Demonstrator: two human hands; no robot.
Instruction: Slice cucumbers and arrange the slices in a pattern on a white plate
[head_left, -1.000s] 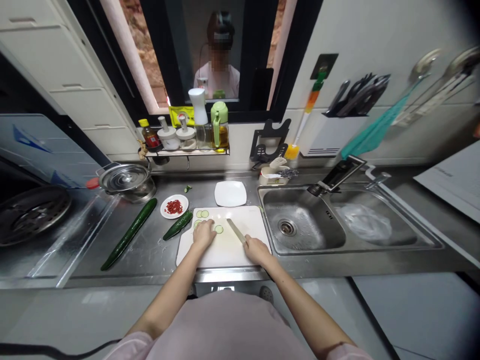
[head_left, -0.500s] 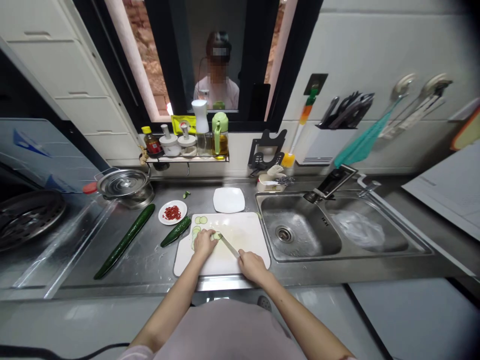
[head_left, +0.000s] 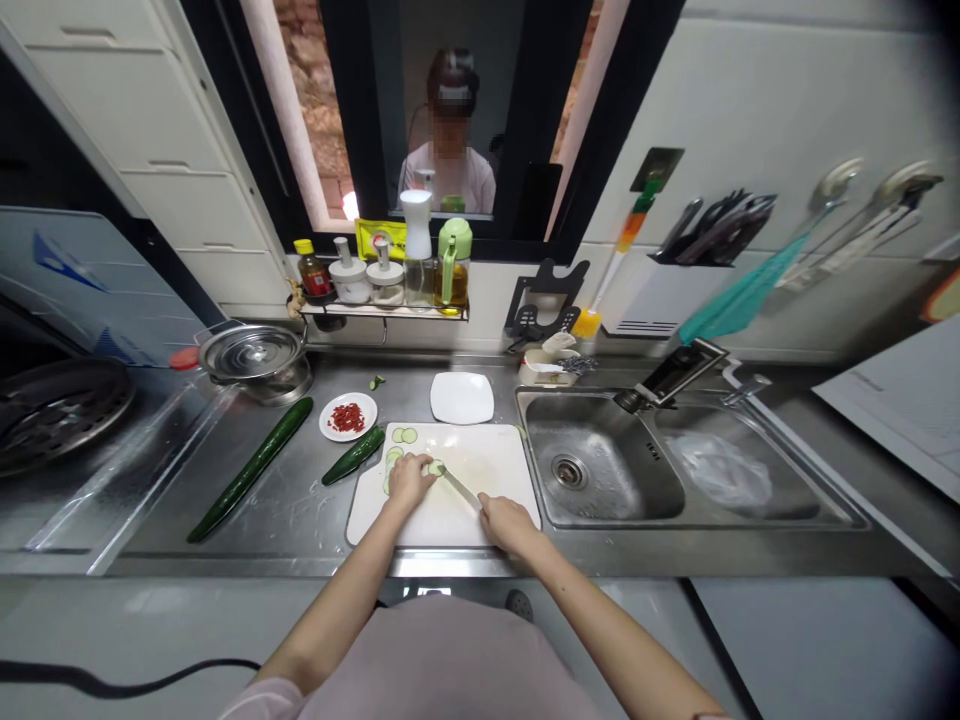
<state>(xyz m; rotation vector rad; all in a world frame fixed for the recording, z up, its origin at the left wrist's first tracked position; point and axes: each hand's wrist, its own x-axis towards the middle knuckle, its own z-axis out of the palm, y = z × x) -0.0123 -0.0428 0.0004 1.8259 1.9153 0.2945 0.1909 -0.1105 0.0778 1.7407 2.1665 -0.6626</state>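
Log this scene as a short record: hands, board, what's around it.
Left hand: at a round pale-green cucumber slice
Right hand: gripping a slim silver knife
White rectangular cutting board: more slices toward its left
Left of board: short dark-green cucumber; round white plate of chopped red pieces
Behind board: squarish white plate
Right of board: steel sink

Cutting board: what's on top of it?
On the cutting board, cucumber slices lie toward the left and beside the left hand. The right hand holds a knife, its blade over the board. Anything beneath the left hand is covered.
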